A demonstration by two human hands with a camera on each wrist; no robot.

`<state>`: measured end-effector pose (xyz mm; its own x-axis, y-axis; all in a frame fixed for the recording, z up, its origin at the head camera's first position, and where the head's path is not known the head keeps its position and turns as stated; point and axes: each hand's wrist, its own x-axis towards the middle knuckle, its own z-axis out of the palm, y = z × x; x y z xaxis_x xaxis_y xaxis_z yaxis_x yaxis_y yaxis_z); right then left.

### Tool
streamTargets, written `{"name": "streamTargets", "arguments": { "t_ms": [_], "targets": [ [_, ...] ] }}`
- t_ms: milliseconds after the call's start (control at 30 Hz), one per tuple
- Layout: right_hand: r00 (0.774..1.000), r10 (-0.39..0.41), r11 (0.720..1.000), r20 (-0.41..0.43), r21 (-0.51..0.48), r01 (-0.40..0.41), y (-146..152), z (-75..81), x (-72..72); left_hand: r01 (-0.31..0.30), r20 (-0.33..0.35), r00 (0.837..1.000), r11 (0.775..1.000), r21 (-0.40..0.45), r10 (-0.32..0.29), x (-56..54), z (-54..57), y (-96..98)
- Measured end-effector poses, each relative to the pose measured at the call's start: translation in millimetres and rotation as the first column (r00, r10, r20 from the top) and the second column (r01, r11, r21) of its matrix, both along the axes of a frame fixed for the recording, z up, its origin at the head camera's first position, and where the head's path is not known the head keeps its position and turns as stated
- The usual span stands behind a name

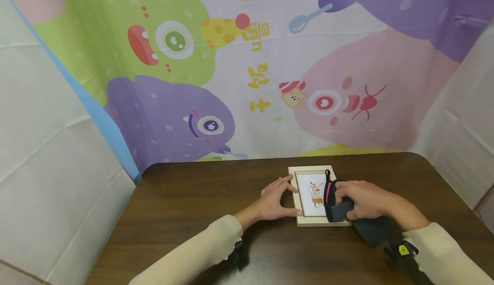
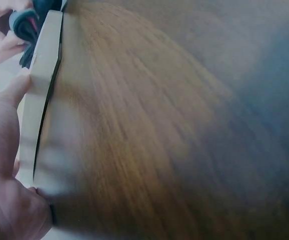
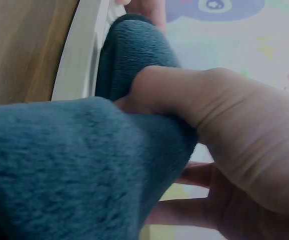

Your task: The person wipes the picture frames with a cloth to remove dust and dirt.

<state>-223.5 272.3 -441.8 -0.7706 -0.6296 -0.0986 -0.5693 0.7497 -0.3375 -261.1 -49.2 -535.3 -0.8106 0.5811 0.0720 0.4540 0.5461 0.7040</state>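
Right grip (image 1: 364, 197) is closed on a bunched blue-grey cloth (image 3: 74, 160), fingers curled round it, a loose end trailing below the grip. Picture frame (image 1: 314, 222) lies flat on the table (image 1: 185, 207), just left of that grip, right side hidden behind cloth. Left grip (image 1: 273, 201) is loosely spread, touching the frame's left rim. Floral print (image 1: 316, 194) sits between both grips; cartoon backdrop (image 1: 270, 134) beyond them.

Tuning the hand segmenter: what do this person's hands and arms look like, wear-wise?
Left hand and right hand: both ungloved. Left sleeve and right sleeve: plain, long, pale cream. Black left wrist device; black right wrist device with a yellow patch.
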Motion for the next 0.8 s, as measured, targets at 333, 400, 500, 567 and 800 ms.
{"name": "streamTargets", "arguments": {
  "t_ms": [333, 400, 500, 567, 800],
  "targets": [
    [0.997, 0.039, 0.999, 0.062, 0.016, -0.040, -2, 7.5, 7.3, 0.006, 0.012, 1.000, 0.999, -0.044, -0.005, 7.9, 17.4, 0.4],
    [0.997, 0.028, 0.999, 0.065, 0.023, -0.030, -2, 7.3, 6.3, 0.010, 0.014, 1.000, 0.999, -0.044, -0.010, 8.3, 18.5, 0.2],
    [0.998, 0.016, 1.000, 0.064, 0.022, -0.017, -1, 7.3, 4.8, 0.019, -0.002, 1.000, 0.999, -0.037, -0.019, 8.0, 17.3, -0.3],
    [0.999, 0.018, 1.000, 0.049, 0.017, -0.019, -1, 7.7, 3.9, 0.024, -0.015, 1.000, 0.999, -0.027, -0.024, 6.6, 14.2, -1.0],
    [0.999, -0.001, 0.999, -0.047, 0.053, 0.003, -4, 7.7, -5.0, 0.028, -0.041, 0.999, 0.999, -0.025, -0.029, -0.8, 0.8, -2.1]
  ]
}}
